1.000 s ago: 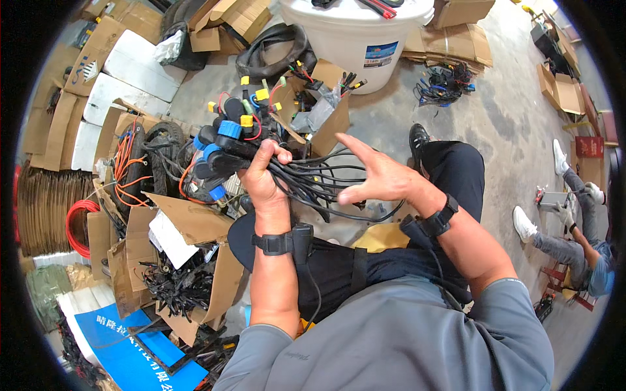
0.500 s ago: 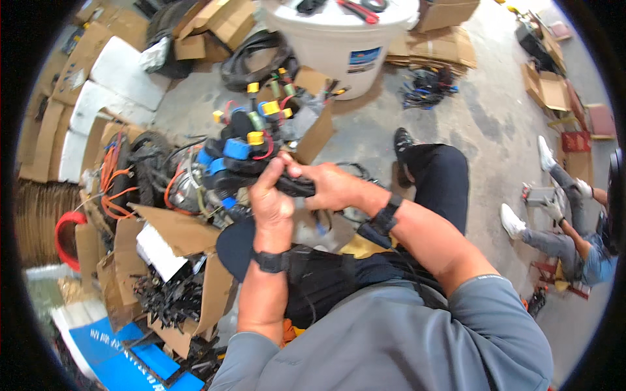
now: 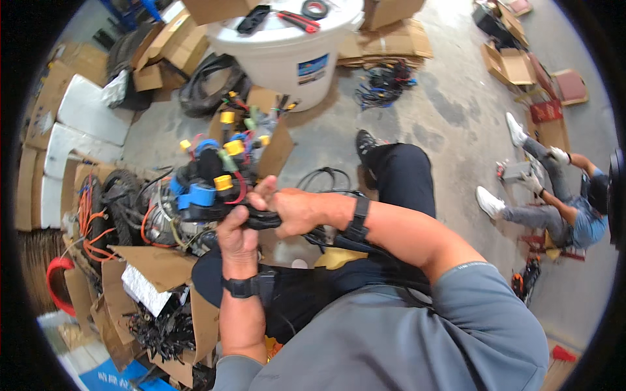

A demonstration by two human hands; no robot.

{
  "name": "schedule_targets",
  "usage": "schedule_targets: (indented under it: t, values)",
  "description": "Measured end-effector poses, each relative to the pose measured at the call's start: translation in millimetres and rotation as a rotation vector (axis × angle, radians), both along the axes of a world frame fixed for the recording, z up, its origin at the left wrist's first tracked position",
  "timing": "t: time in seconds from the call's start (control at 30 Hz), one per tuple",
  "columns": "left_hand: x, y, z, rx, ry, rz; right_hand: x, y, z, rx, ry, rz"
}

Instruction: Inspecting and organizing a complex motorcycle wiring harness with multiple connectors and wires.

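My left hand [image 3: 236, 240] grips a thick bundle of black cables [image 3: 261, 218] just below its head of blue, yellow and green connectors [image 3: 212, 176]. My right hand [image 3: 290, 210] is closed around the same bundle immediately to the right, touching the left hand. The cables trail down over my lap toward my black trousers [image 3: 404, 182]. Both wrists wear black bands.
A white drum [image 3: 287, 45] with tools on its lid stands ahead. Cardboard boxes [image 3: 153, 270] with black parts and orange wires [image 3: 91, 221] crowd the left. More cables [image 3: 385, 85] lie on the concrete floor. Another person [image 3: 554, 202] sits at the right.
My right hand, spread open beside the cables a second ago, has come in and closed on the bundle beside my left hand. The bundle now sits lower and closer to my body.
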State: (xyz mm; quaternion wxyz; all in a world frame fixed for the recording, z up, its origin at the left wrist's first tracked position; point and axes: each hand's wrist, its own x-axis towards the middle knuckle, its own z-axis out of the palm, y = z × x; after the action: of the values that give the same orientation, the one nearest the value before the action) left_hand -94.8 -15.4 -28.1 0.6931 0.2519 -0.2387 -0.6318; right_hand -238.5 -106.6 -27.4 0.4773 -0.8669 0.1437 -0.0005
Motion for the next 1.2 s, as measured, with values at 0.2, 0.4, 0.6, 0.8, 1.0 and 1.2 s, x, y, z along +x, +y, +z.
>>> schedule_targets:
  t: [0.2,0.4,0.6,0.8,1.0,1.2]
  values:
    - [-18,0,1,-0.043,-0.049,-0.059,-15,8,-15,0.259,-0.169,-0.026]
    - [-23,-1,-13,0.143,-0.093,0.152,-12,3,-48,0.34,-0.178,-0.025]
    - [-12,3,-7,0.325,-0.185,0.1,3,8,-36,0.173,0.021,0.019]
    - [-27,-12,3,0.223,-0.46,0.195,-42,-30,9,0.023,-0.133,-0.159]
    - [-25,-13,-10,0.288,-0.363,0.222,-209,-130,5,0.311,-0.307,-1.026]
    - [-36,-27,-33,0.457,-0.629,0.129,-357,-106,-197,0.394,0.245,-1.471]
